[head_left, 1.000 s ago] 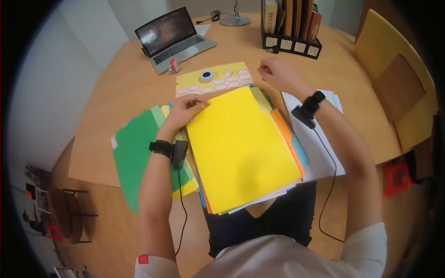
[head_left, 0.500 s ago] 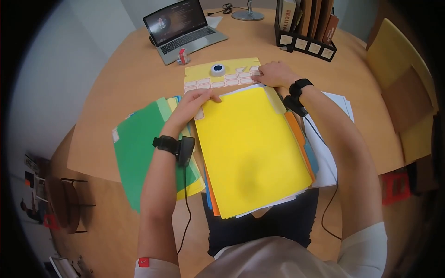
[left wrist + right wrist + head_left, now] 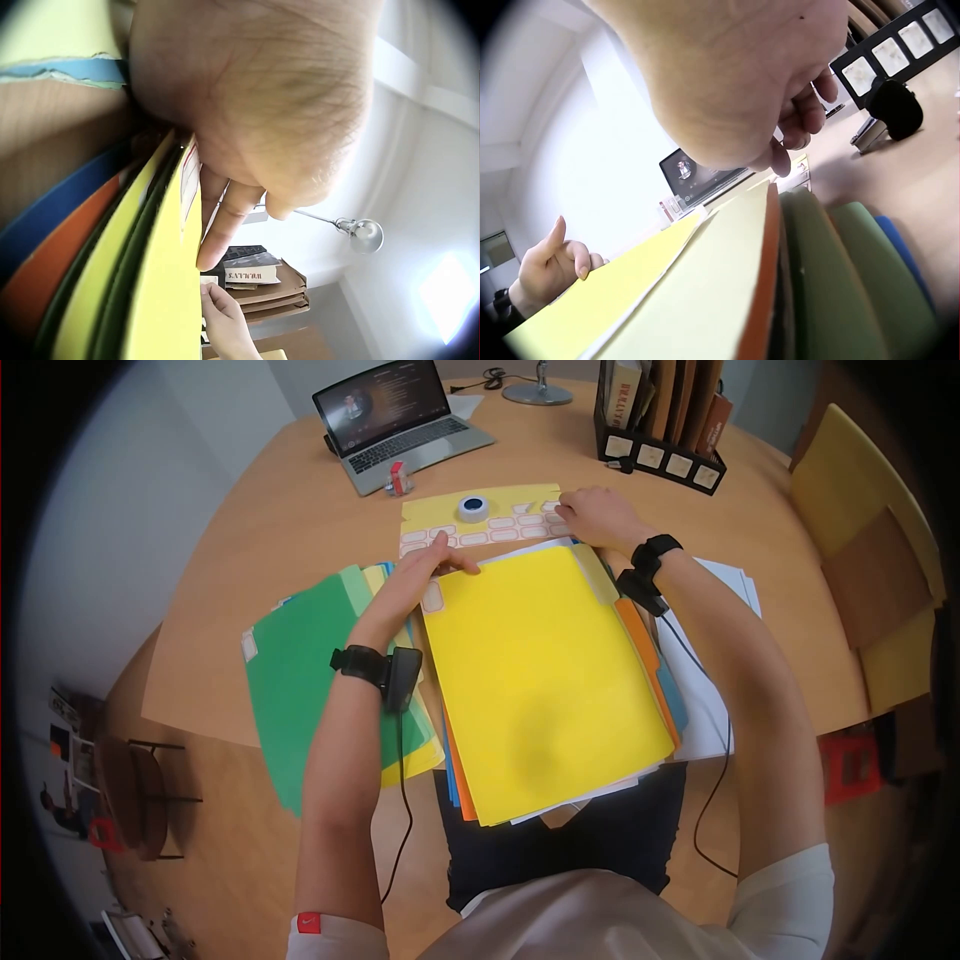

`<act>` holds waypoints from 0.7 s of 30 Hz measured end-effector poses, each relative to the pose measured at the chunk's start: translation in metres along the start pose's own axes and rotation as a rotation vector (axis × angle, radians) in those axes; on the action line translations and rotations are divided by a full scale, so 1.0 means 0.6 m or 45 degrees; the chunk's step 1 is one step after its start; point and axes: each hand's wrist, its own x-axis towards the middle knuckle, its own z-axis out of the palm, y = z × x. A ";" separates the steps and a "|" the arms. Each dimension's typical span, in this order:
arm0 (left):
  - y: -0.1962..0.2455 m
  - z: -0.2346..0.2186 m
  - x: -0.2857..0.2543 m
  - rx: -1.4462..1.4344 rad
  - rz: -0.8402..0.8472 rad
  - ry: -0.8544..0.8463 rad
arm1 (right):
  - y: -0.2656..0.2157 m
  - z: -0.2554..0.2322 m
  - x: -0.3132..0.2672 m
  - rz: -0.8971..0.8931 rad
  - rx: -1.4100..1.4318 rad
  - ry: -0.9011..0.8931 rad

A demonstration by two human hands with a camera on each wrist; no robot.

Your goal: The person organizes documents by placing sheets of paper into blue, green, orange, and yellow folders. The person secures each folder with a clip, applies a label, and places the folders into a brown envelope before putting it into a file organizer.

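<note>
A bright yellow folder [image 3: 545, 690] tops a thick stack of coloured folders. My left hand [image 3: 425, 572] rests at its upper left corner, thumb raised and fingers extended over the edge; a red-edged label [image 3: 432, 597] lies beside it. Beyond the stack lies a yellow sheet of labels [image 3: 430, 512]. At its right end, my right hand [image 3: 607, 520] pinches the edge with curled fingers. The right wrist view shows my right hand [image 3: 742, 82] over the sheet, fingertips partly hidden, and my left hand [image 3: 551, 270] at the yellow folder.
A green folder pile [image 3: 300, 670] lies left, white papers [image 3: 700, 705] right. Behind are a laptop [image 3: 405, 445], a small red-and-clear item [image 3: 398, 480], a lamp base [image 3: 537, 395] and a black file rack [image 3: 663, 458]. A round white item [image 3: 473, 509] sits on the label sheet.
My right hand has come down from above the table to the sheet's right edge. My left thumb has lifted off the yellow folder, showing more of the corner label. The head view has shifted.
</note>
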 end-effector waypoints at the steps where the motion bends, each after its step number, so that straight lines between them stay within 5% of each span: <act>1: -0.004 -0.001 0.002 -0.027 0.002 -0.012 | 0.001 -0.003 -0.001 -0.014 -0.003 0.018; 21: -0.009 -0.005 0.007 -0.260 -0.099 -0.029 | -0.014 -0.030 -0.013 -0.066 0.101 0.145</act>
